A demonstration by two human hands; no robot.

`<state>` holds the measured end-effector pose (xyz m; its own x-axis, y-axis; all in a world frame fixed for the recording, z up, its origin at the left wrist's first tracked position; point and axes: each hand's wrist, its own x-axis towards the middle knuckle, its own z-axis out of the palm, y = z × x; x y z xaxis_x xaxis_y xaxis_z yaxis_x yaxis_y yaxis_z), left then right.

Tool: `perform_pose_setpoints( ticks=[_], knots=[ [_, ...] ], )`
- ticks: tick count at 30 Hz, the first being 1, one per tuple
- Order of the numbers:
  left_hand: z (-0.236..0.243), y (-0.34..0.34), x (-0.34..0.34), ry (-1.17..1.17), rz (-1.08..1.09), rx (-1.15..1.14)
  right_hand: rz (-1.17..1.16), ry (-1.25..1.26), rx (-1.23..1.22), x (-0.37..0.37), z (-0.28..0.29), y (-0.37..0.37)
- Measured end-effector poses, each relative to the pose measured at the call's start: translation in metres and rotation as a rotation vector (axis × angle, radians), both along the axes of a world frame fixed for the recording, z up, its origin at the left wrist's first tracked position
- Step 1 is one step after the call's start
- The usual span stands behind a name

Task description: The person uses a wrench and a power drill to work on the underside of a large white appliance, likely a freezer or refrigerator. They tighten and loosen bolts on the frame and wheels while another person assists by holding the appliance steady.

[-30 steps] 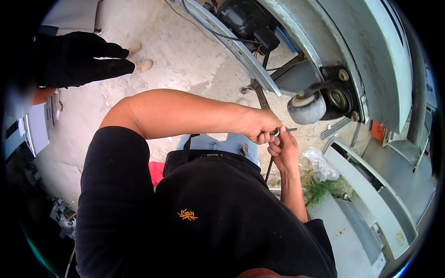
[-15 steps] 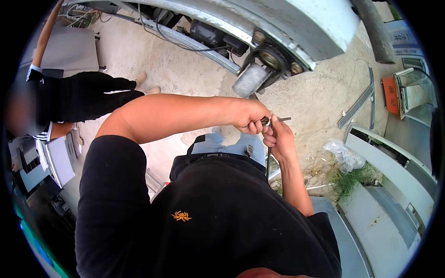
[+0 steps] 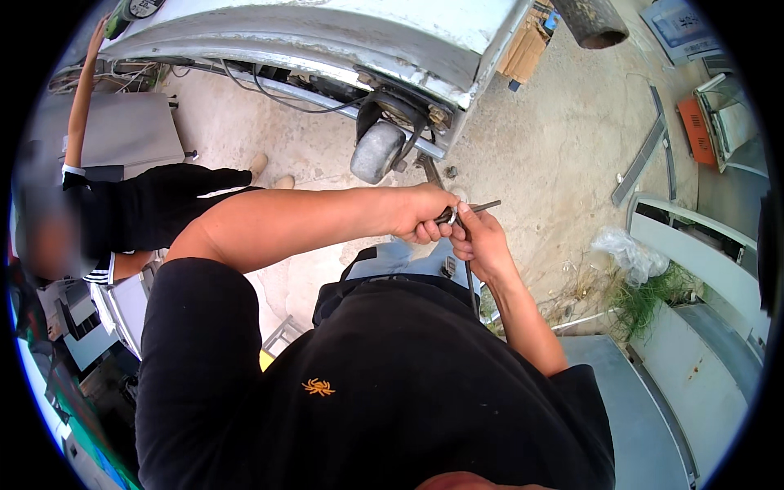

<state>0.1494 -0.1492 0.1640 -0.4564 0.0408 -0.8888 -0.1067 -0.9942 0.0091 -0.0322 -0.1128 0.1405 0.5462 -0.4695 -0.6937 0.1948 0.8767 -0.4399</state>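
My left hand [image 3: 425,216] is closed on a thin dark metal rod [image 3: 488,205] with a small shiny fitting [image 3: 453,214] between my hands; the rod's end sticks out to the right. My right hand [image 3: 479,238] grips at the same fitting from the right, thumb up, and a long dark bar [image 3: 470,286] runs down from it. What exactly the fitting is, I cannot make out. Just above my hands is a grey caster wheel [image 3: 371,155] in a black bracket under a large grey metal body [image 3: 294,24].
A co-worker in black [image 3: 139,204] stands at left, one arm raised. At right are metal panels [image 3: 686,359], an orange item [image 3: 694,131], metal strips [image 3: 637,163], crumpled plastic [image 3: 629,253] and grass. A pipe [image 3: 588,24] and cardboard [image 3: 523,49] are at the top.
The view has swung, so the metal body and caster appear higher and further left. My joined hands sit slightly higher and left. The co-worker's raised arm has come into view.
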Motion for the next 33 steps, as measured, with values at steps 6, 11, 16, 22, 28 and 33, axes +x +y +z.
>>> perform_pose_setpoints(
  ticks=[6,11,16,22,28,33],
  knots=[
    [0.001,0.016,-0.011,-0.117,0.104,-0.124,0.099,0.041,-0.035,-0.005,0.0,-0.006],
    [-0.006,0.021,-0.021,-0.151,0.158,-0.203,0.18,0.106,-0.027,-0.007,0.01,-0.016],
    [-0.008,0.03,-0.027,-0.168,0.255,-0.243,0.265,0.155,-0.017,-0.01,0.01,-0.022],
    [-0.014,0.024,-0.027,-0.057,0.288,-0.159,0.264,0.175,0.012,-0.014,0.008,-0.027],
    [-0.015,0.023,-0.026,0.007,0.309,-0.052,0.251,0.178,0.044,-0.018,0.01,-0.022],
    [-0.025,0.03,-0.015,0.126,0.19,-0.162,0.197,0.159,-0.028,-0.017,0.005,-0.006]
  ],
)
